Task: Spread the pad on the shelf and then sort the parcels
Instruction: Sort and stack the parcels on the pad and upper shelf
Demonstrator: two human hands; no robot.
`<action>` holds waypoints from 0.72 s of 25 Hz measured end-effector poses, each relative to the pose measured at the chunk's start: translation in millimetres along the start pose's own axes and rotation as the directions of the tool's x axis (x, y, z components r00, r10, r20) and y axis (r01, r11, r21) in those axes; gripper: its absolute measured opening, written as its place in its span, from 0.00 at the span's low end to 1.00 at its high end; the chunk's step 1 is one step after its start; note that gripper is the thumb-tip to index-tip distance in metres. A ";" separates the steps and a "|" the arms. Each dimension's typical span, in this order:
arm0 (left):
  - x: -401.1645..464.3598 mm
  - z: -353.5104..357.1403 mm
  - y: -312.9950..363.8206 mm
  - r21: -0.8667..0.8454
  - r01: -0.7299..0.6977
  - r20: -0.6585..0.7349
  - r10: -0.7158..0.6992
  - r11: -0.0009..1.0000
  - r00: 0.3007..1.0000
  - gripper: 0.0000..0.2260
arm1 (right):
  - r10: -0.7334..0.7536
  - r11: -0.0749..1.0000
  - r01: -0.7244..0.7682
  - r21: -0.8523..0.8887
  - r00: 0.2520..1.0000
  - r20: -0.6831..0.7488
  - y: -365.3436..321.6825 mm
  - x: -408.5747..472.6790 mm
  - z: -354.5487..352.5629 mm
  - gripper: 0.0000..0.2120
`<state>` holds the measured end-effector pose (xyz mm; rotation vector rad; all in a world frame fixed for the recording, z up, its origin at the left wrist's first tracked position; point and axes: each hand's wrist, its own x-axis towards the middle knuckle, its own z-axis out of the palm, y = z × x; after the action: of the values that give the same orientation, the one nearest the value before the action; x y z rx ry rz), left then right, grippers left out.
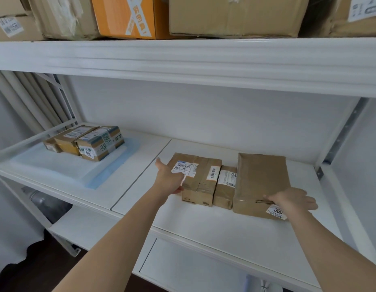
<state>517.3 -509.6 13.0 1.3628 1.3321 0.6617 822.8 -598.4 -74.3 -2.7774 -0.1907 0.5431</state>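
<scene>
Both forearms reach over the shelf [204,224]. Left hand [169,180], fingers spread, presses the left side of the labelled parcel [198,178]; right hand [292,200] lies flat on the large parcel [260,184], two places right of it. Pad [56,167] lies spread well left of it. Sorting appears underway; next move likely requires a firm two-sided grasp.

My left hand [169,179] covers the near left corner of the labelled parcel [198,178]; its fingers are hidden behind the palm. My right hand [292,200] hides the near right corner of the large parcel [260,182] and part of its tag [276,211]. Label print on all parcels is too small to read. The boxes on the upper shelf [183,57] are cut off by the top edge.
</scene>
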 end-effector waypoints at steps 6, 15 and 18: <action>-9.7 -3.3 -6.3 0.023 -0.004 0.009 0.003 1.000 1.000 0.37 | -0.068 0.997 0.066 0.032 0.996 0.049 1.0 -9.2 4.2 0.20; -16.7 -18.3 -22.7 0.105 -0.017 0.079 0.008 0.994 0.997 0.25 | 0.030 0.998 -0.027 -0.053 0.997 0.069 14.9 -27.3 5.1 0.30; -13.2 -13.6 -26.9 0.104 0.007 0.086 -0.016 0.995 0.996 0.28 | 0.057 0.998 -0.054 -0.034 0.994 0.096 19.5 -20.7 8.5 0.48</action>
<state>492.7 -523.1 -4.3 1.4498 1.3189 0.5260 802.0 -618.4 -80.8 -2.7964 -0.1453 0.6946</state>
